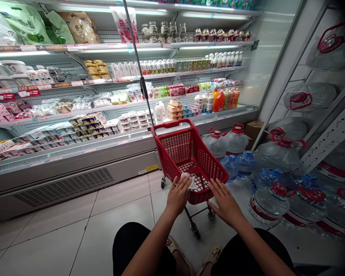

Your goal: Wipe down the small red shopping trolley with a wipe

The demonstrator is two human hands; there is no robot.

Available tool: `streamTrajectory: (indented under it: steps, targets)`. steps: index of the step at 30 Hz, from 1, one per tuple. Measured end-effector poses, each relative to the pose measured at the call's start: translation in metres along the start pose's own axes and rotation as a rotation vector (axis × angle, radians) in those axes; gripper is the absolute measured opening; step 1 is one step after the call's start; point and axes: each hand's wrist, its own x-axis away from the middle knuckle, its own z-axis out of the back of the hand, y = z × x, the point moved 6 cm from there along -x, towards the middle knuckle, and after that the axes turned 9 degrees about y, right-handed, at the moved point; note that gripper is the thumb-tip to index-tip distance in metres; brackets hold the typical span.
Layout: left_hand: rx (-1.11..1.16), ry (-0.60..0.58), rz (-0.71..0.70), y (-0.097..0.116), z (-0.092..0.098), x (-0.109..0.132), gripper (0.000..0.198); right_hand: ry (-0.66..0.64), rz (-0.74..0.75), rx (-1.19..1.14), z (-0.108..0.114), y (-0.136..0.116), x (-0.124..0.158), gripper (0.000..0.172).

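A small red shopping cart (206, 159) with a perforated plastic basket stands right in front of my knees. A crumpled white tissue (192, 182) is under the fingers of my left hand (179, 194), which presses it to the near left rim of the basket. Against the near right corner of the same rim rests my right hand (224, 201), its fingers stretched out and holding nothing. A thin dark pole (136, 53) rises from the cart's far left corner. The basket's slatted bottom shows between my hands.
Beyond the cart runs a lit refrigerated display case (83, 163) stocked with yogurt cups, bottles and pouches. Large water bottles (268, 203) with red handles crowd the floor at right, beside a white metal rack (329, 132). Pale tiles (54, 234) cover the floor at left.
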Motion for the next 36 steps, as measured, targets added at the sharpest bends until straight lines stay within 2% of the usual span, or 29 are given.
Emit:
streamTrajectory:
  steps: [2,4,8,10,16,18,20,24,27,30,33,35,36]
  targets:
    - [-0.030,0.011,0.067,-0.009,0.000,0.000,0.051,0.013,-0.035,0.064,0.000,0.007,0.001,0.077]
    - [-0.046,0.012,0.106,-0.006,-0.003,0.005,0.053,0.004,-0.053,0.085,-0.005,0.002,0.002,0.080]
    - [-0.034,0.001,0.058,0.015,-0.005,0.028,0.057,0.029,-0.052,0.065,-0.014,-0.018,0.000,0.088]
    - [-0.033,0.000,0.035,0.016,-0.001,0.037,0.058,0.024,-0.021,0.050,-0.014,-0.024,-0.002,0.089]
    - [-0.069,0.012,0.130,-0.030,0.012,0.041,0.061,-0.040,0.078,0.001,0.000,-0.034,-0.008,0.083]
    - [-0.080,0.023,0.177,-0.034,0.009,0.040,0.059,-0.034,0.087,-0.022,0.003,-0.042,-0.010,0.083]
    - [-0.062,0.037,0.202,-0.022,0.001,0.036,0.057,-0.019,0.081,-0.044,0.001,-0.051,-0.011,0.085]
    - [0.001,0.058,0.170,0.020,-0.018,0.023,0.054,0.032,0.085,-0.065,-0.003,-0.061,-0.010,0.087]
    - [-0.013,0.052,0.115,0.031,-0.019,0.019,0.054,0.018,0.104,-0.052,-0.002,-0.055,-0.009,0.082]
    - [-0.045,0.021,0.040,0.012,-0.006,0.030,0.057,-0.031,0.098,-0.021,0.002,-0.038,-0.010,0.078]
    - [-0.117,0.021,0.102,-0.024,0.010,0.044,0.061,-0.048,0.049,0.015,0.004,-0.020,-0.011,0.077]
    - [-0.146,0.023,0.157,-0.035,0.015,0.049,0.060,-0.058,0.051,0.009,0.002,-0.020,-0.010,0.078]
    - [-0.149,0.025,0.181,-0.035,0.014,0.049,0.060,-0.060,0.055,-0.001,0.000,-0.024,-0.010,0.078]
